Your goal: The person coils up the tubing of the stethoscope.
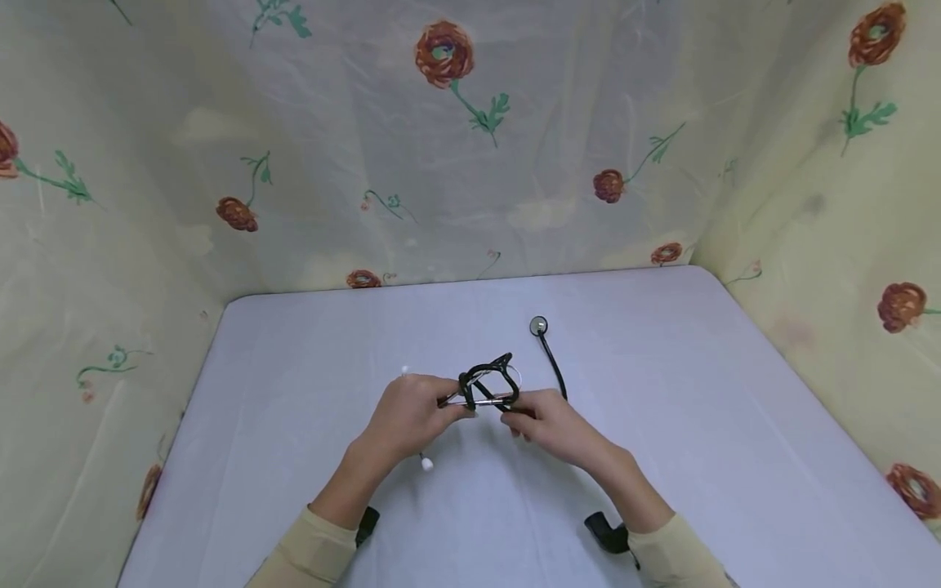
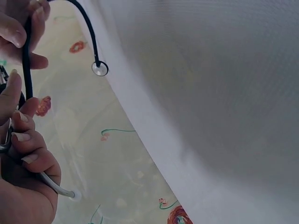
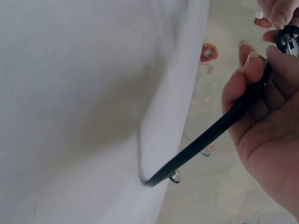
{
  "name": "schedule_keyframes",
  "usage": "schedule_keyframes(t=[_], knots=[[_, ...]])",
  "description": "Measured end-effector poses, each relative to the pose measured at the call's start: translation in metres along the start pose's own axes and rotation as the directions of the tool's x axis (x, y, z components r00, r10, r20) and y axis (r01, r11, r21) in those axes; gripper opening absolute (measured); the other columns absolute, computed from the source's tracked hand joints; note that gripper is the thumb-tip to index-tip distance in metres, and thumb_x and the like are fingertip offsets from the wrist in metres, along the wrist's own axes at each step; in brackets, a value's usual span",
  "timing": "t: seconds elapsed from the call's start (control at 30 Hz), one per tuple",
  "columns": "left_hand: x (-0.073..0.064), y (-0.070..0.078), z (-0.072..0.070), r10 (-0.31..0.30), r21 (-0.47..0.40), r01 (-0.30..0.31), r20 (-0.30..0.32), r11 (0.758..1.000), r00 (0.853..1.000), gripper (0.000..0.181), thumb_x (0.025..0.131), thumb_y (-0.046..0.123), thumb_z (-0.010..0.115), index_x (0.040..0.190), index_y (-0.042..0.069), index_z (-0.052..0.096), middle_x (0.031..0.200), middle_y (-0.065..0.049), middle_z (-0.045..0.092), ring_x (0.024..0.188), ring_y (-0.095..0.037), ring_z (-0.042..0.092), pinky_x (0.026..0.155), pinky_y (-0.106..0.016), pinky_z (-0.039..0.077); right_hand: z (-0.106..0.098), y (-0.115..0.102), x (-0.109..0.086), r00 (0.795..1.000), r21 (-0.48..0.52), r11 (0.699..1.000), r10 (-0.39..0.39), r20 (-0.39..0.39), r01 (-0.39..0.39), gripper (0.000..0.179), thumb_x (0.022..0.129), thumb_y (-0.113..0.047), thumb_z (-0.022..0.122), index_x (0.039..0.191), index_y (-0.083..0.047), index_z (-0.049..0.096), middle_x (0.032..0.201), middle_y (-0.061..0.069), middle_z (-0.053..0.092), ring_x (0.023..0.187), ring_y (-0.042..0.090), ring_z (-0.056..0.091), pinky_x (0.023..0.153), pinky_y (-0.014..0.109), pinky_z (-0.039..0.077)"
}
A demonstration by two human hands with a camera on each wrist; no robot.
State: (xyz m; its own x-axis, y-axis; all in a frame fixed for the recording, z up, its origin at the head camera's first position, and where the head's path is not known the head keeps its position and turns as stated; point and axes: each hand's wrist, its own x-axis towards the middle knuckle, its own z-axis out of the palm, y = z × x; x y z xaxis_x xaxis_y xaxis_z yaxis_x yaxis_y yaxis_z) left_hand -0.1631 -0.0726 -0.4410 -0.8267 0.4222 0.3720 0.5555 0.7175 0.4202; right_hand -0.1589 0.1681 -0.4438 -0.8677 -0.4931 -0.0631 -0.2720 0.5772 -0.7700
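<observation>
A stethoscope with black tubing [image 1: 488,369] is held up in front of me between both hands, its tube bunched in loops around the metal ear tubes. My left hand [image 1: 415,412] grips the metal part, and a white eartip [image 1: 427,464] pokes out below the palm. My right hand [image 1: 555,429] holds the black tube near the loops; in the right wrist view, the fingers [image 3: 236,86] curl around it. From there the tube runs down and away to the round chest piece [image 1: 539,326], which lies toward the back of the table.
A white-covered table [image 1: 294,359] spreads beneath my hands. Floral curtains [image 1: 353,122] hang along its back and both sides. Black wrist-worn pieces [image 1: 606,532] show beside my sleeves.
</observation>
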Motion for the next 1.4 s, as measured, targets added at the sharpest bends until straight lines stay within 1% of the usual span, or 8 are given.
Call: schedule_keyframes(t=[0.23,0.47,0.67,0.87,1.0,1.13,1.3,1.4], knots=[[0.001,-0.005,-0.002,-0.047,0.070,0.050,-0.033,0.996,0.998,0.023,0.077,0.042,0.082,0.071,0.026,0.067,0.058,0.015,0.057,0.055,-0.004,0.042,0.052,-0.022,0.032,0.001,0.000,-0.005,1.000,-0.006,1.000,0.007,0.013,-0.007,0.022,0.097,-0.015,0.061,0.115,-0.009,0.072,0.073,0.006,0.065,0.060,0.006,0.050,0.054,0.022,0.042],[0.001,-0.006,-0.002,-0.095,0.093,0.095,0.004,0.991,0.995,0.024,0.078,0.043,0.081,0.070,0.025,0.066,0.058,0.014,0.056,0.057,-0.005,0.043,0.054,-0.023,0.034,0.001,-0.008,-0.006,0.998,-0.016,1.000,-0.007,0.056,0.008,0.025,0.097,-0.017,0.062,0.119,-0.008,0.070,0.079,0.009,0.069,0.065,0.008,0.055,0.057,0.023,0.044],[0.002,-0.008,0.000,-0.105,0.122,0.106,-0.013,0.987,0.994,0.022,0.079,0.042,0.080,0.072,0.025,0.068,0.062,0.013,0.063,0.057,-0.006,0.047,0.052,-0.025,0.036,0.005,-0.016,-0.009,0.994,-0.043,0.999,-0.006,0.113,0.011,0.025,0.096,-0.017,0.064,0.117,-0.007,0.070,0.070,0.002,0.064,0.059,0.005,0.047,0.053,0.022,0.039],[0.002,-0.010,0.002,-0.139,0.175,0.137,0.000,0.975,0.990,0.021,0.079,0.042,0.080,0.073,0.025,0.070,0.065,0.011,0.066,0.058,-0.007,0.049,0.051,-0.027,0.037,0.004,-0.027,-0.010,0.990,-0.096,0.994,-0.048,0.131,0.060,0.026,0.095,-0.015,0.064,0.119,-0.004,0.069,0.067,-0.001,0.062,0.057,0.003,0.047,0.052,0.021,0.040],[0.001,-0.009,0.003,-0.143,0.170,0.138,0.016,0.976,0.990,0.019,0.080,0.041,0.079,0.075,0.025,0.071,0.064,0.011,0.065,0.059,-0.007,0.049,0.052,-0.026,0.038,0.005,-0.034,-0.010,0.983,-0.144,0.985,-0.073,0.170,0.098,0.022,0.095,-0.013,0.063,0.115,-0.005,0.070,0.064,-0.008,0.056,0.056,0.001,0.044,0.053,0.020,0.038],[0.001,-0.007,0.004,-0.140,0.171,0.132,0.031,0.976,0.990,0.018,0.080,0.041,0.079,0.077,0.025,0.072,0.065,0.012,0.065,0.059,-0.006,0.049,0.052,-0.025,0.037,0.006,-0.038,-0.009,0.974,-0.180,0.974,-0.104,0.199,0.141,0.011,0.096,-0.011,0.062,0.103,-0.008,0.069,0.062,-0.012,0.049,0.054,0.000,0.041,0.052,0.019,0.035],[0.000,-0.005,0.004,-0.147,0.168,0.136,0.050,0.976,0.988,0.019,0.078,0.043,0.080,0.076,0.026,0.073,0.064,0.012,0.065,0.057,-0.006,0.047,0.050,-0.025,0.036,0.003,-0.040,-0.007,0.972,-0.218,0.959,-0.141,0.189,0.181,0.005,0.095,-0.012,0.063,0.096,-0.014,0.068,0.063,-0.012,0.050,0.055,-0.001,0.041,0.053,0.019,0.036],[-0.001,-0.004,0.004,-0.140,0.189,0.127,0.057,0.974,0.988,0.020,0.077,0.045,0.080,0.077,0.026,0.074,0.065,0.011,0.067,0.057,-0.005,0.050,0.050,-0.027,0.038,-0.001,-0.042,-0.006,0.972,-0.230,0.953,-0.158,0.172,0.196,0.006,0.095,-0.013,0.064,0.097,-0.015,0.070,0.070,-0.010,0.058,0.058,0.000,0.045,0.056,0.020,0.040]])
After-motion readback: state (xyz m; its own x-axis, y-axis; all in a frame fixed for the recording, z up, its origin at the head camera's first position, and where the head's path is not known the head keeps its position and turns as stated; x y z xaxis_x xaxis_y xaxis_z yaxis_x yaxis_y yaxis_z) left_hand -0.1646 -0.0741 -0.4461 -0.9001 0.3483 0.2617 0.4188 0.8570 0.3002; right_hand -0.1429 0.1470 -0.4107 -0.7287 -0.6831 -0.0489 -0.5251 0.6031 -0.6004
